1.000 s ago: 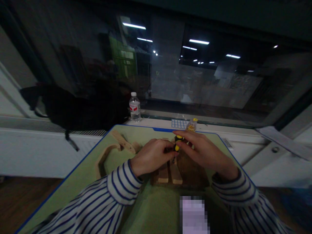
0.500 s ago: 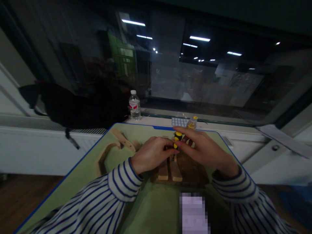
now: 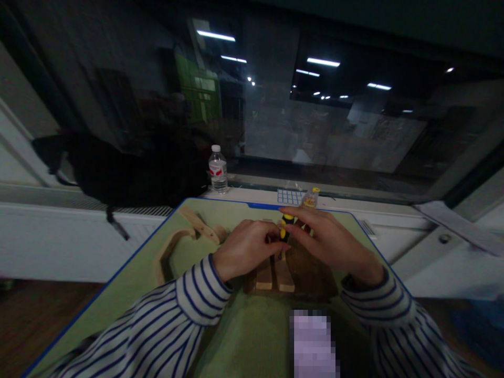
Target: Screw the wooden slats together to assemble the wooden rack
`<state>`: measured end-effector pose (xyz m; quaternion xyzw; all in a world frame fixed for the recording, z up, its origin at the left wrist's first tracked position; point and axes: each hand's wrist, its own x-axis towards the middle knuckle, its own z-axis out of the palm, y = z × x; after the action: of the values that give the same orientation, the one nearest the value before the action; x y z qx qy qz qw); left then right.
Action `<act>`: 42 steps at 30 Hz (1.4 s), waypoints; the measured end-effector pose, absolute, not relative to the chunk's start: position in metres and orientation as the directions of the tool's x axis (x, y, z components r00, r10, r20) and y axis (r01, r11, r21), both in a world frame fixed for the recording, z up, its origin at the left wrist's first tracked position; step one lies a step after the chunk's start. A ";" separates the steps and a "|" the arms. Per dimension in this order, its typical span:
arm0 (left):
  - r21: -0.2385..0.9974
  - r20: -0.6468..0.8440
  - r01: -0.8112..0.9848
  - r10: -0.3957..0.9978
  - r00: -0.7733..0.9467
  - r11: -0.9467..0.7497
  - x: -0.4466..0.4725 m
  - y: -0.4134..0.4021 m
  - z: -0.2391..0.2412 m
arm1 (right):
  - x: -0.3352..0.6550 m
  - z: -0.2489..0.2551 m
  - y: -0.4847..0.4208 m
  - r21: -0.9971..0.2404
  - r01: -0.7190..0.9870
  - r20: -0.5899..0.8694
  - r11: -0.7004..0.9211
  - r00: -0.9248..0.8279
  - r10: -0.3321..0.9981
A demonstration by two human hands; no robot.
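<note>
A screwdriver point(image 3: 284, 232) with a yellow and black handle stands nearly upright, its tip over a pale wooden piece point(image 3: 284, 277). My right hand point(image 3: 331, 239) comes from the right, with thumb and fingers closed on the top of the handle. From the left, my left hand point(image 3: 248, 247) pinches low on the screwdriver, near the shaft; some of its fingertips are hidden. A small dark spot, perhaps a screw, shows on the wood below the tip. A second wooden piece point(image 3: 264, 278) lies alongside. Both pieces rest on a dark brown board point(image 3: 313, 275).
Curved and straight wooden parts point(image 3: 175, 247) lie at left on the green, blue-edged table point(image 3: 236, 336). A pixelated pale object point(image 3: 315, 344) is at the front. On the sill stand a water bottle point(image 3: 218, 170) and a small yellow-capped container point(image 3: 311, 198), beside a black bag point(image 3: 118, 173).
The screwdriver's handle has turned a little, showing its yellow and black parts differently, and the right hand's fingers have shifted slightly on it. The left hand stays in place.
</note>
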<state>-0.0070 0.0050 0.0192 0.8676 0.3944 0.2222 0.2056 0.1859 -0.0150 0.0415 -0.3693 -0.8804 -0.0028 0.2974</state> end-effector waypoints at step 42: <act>0.520 0.231 0.601 0.777 0.586 -0.607 -0.007 0.003 0.017 | 0.184 0.040 -0.015 -0.228 0.650 0.522 0.725 -0.547 0.654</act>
<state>-0.0068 0.0028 0.0169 0.8682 0.3966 0.2231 0.1977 0.1840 -0.0145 0.0396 -0.3706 -0.8794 0.0039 0.2987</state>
